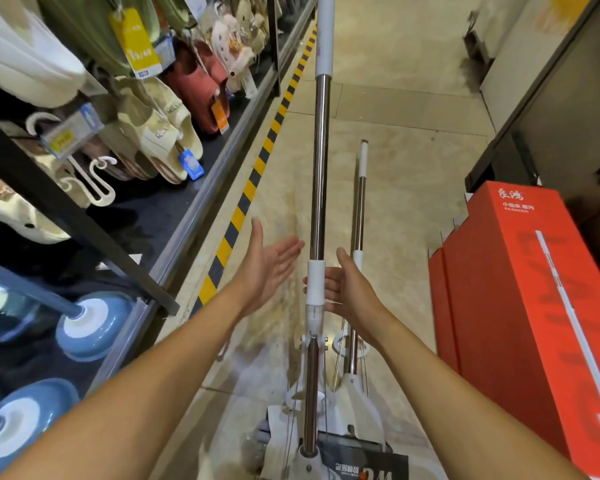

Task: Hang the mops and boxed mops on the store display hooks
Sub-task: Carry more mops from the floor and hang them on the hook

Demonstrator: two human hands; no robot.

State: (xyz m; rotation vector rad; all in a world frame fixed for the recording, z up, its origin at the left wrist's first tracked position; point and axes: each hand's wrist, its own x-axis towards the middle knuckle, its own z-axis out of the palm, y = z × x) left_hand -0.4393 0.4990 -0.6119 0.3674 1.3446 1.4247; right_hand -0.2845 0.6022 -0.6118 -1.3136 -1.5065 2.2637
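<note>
The mop (320,161) stands upright in the aisle before me, its steel pole between my hands. My left hand (267,268) is released, palm flat and turned toward the pole, just clear of it. My right hand (350,289) is also unclenched, thumb up, fingers stretched behind the white collar; I cannot tell whether they touch it. A second mop (360,209) stands just behind. To my right lean red boxes (520,306) printed with a mop, their contents hidden. The shelf (174,216) on my left carries slippers (160,133). The frame's edges cut off the mop's top and head.
</note>
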